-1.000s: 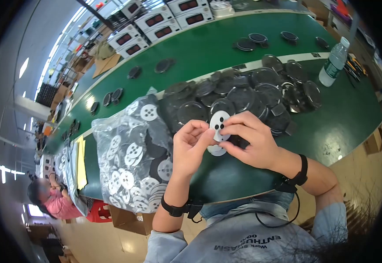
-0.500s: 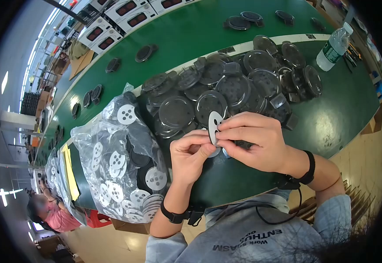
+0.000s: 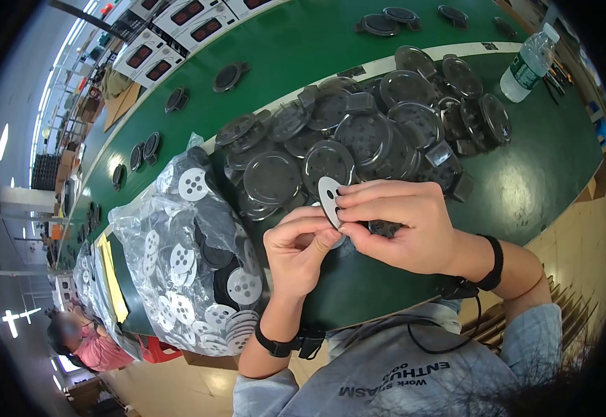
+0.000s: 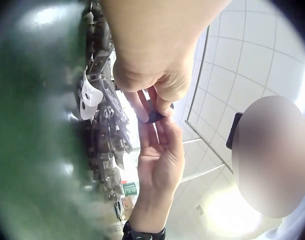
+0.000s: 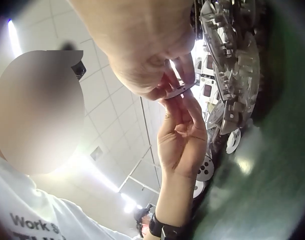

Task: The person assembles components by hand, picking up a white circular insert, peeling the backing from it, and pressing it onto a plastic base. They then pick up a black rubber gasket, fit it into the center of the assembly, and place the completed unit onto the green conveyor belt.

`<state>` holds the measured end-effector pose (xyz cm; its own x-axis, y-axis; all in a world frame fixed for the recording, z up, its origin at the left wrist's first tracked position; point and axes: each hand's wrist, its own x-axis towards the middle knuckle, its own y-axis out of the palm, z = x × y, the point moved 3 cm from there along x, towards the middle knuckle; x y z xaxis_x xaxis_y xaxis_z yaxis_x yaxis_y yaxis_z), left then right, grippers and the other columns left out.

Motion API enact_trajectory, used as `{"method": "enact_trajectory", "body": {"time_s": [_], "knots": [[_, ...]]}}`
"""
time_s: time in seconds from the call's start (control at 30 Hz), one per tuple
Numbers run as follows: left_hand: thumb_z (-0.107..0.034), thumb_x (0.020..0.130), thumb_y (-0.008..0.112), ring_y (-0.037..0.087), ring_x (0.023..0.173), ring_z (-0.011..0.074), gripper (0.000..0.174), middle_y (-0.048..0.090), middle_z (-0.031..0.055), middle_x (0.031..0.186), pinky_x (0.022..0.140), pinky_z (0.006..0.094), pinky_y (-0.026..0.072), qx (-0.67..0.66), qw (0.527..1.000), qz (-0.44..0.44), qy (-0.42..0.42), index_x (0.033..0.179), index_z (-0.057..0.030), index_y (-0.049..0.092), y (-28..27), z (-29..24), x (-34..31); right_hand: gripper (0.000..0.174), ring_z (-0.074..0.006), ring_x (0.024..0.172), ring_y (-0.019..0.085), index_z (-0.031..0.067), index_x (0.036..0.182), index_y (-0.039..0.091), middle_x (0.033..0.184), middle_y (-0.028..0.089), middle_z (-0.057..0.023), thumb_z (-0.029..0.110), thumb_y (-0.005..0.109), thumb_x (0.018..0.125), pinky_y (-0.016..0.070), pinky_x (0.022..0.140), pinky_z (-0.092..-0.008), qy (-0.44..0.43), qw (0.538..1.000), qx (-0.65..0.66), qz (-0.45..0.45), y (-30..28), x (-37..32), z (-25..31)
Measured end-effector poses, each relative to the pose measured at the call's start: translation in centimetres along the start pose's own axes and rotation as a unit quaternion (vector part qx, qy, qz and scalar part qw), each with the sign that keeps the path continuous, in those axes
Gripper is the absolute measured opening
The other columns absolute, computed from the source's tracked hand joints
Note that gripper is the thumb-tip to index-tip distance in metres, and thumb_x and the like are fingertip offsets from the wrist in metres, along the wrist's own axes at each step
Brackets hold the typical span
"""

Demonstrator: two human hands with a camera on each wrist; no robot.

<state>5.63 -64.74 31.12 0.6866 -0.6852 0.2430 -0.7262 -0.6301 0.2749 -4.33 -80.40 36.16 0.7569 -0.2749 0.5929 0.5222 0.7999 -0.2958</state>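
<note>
A white disc with dark holes (image 3: 328,199) is held up nearly edge-on between both hands, above the green table. The left hand (image 3: 299,249) pinches its lower edge between thumb and fingers. From the other side, the right hand (image 3: 403,221) grips it with thumb and fingertips. In the right wrist view the disc (image 5: 180,90) shows as a thin strip between the two hands; its dark side (image 4: 155,117) appears in the left wrist view. Partly hidden behind the hands, another white piece lies on the table; the left wrist view shows white pieces (image 4: 90,98) there.
Behind the hands lies a heap of dark round parts with clear covers (image 3: 365,139). A plastic bag of white discs (image 3: 178,260) is at the left. A water bottle (image 3: 528,64) stands at the back right. More dark parts (image 3: 228,77) sit along the green table (image 3: 282,52).
The disc has turned from facing the camera to nearly edge-on, with both hands still gripping it. The head view has shifted, so the table and heap appear higher and further left.
</note>
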Motion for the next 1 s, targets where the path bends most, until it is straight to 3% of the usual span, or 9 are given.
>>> {"method": "enact_trajectory", "body": {"time_s": [0.37,0.63,1.0], "knots": [[0.005,0.088,0.071,0.066,0.091,0.0152,0.014,0.065,0.0145,0.111,0.075,0.0253,0.0561,0.09,0.995,-0.017,0.036,0.101,0.0069,0.069,0.8,-0.7,0.0,0.015,-0.0292,0.095,0.073,-0.0011,0.089,0.075,0.093,0.074,-0.0169,0.002,0.074,0.075,0.0578,0.091,-0.0389,0.022,1.0,0.019,0.001,0.0,0.0,-0.5],[0.009,0.087,0.067,0.065,0.089,0.0145,0.011,0.063,0.0152,0.111,0.075,0.0263,0.0557,0.104,0.991,-0.022,0.085,0.098,0.0097,0.065,1.0,-1.0,-0.1,0.018,-0.0296,0.099,0.072,-0.001,0.091,0.075,0.095,0.074,-0.0158,-0.003,0.075,0.073,0.0589,0.089,-0.0387,0.005,1.0,-0.002,0.009,0.2,-0.3,0.1],[0.008,0.087,0.067,0.064,0.091,0.0147,0.011,0.064,0.0159,0.111,0.077,0.0257,0.0542,0.058,0.996,-0.027,0.059,0.098,0.0093,0.066,0.6,-0.7,-0.3,0.013,-0.0271,0.095,0.073,0.0017,0.088,0.075,0.09,0.074,-0.0134,0.001,0.074,0.075,0.0602,0.083,-0.0352,-0.022,1.0,-0.012,-0.016,0.4,-0.2,0.1]]}}
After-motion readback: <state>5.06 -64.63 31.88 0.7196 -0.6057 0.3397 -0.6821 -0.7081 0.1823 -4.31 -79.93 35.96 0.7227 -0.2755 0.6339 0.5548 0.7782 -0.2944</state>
